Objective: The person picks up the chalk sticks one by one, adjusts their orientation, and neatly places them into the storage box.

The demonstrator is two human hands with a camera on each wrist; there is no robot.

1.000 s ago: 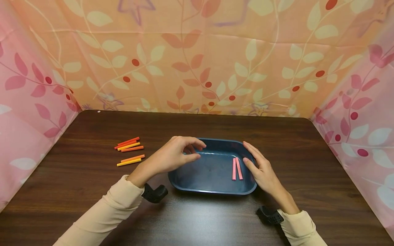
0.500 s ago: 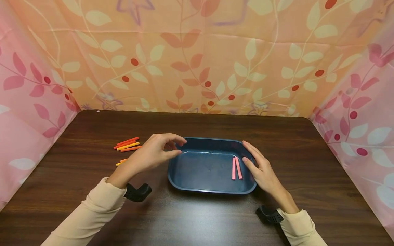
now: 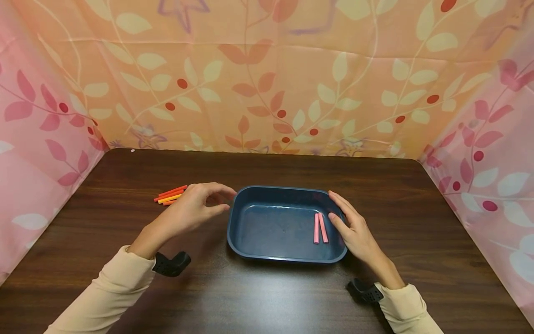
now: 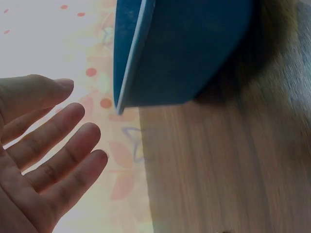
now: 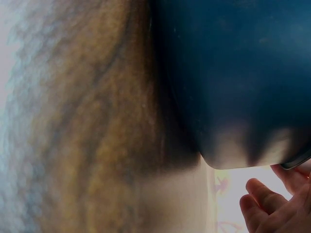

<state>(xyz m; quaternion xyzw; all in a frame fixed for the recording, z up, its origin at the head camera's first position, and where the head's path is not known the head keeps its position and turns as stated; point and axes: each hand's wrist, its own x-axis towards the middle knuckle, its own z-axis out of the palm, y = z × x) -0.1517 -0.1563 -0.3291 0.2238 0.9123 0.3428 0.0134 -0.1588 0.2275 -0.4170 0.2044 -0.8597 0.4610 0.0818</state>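
My left hand (image 3: 189,208) hovers beside the left end of a dark blue tray (image 3: 267,258), holding nothing. Its fingers are spread loosely and stand apart from the tray wall in the left wrist view. My right hand (image 3: 354,229) rests on the tray's right rim, fingers fairly straight and thumb over the edge. Two slim pink sticks (image 3: 316,228) lie inside the tray near that thumb. Behind the left hand, red, yellow and orange sticks (image 3: 170,193) lie on the table, partly covered by it. The lower sticks are hidden by the left hand and wrist.
The dark wood-grain table (image 3: 267,297) extends around the tray. A patterned orange cloth (image 3: 258,93) hangs along its back edge, with pink cloths at both sides. Each wrist carries a black camera mount (image 3: 172,264).
My left hand has moved left from over the tray to outside its left end, covering some of the loose sticks. The right hand and the pink sticks stay in place.
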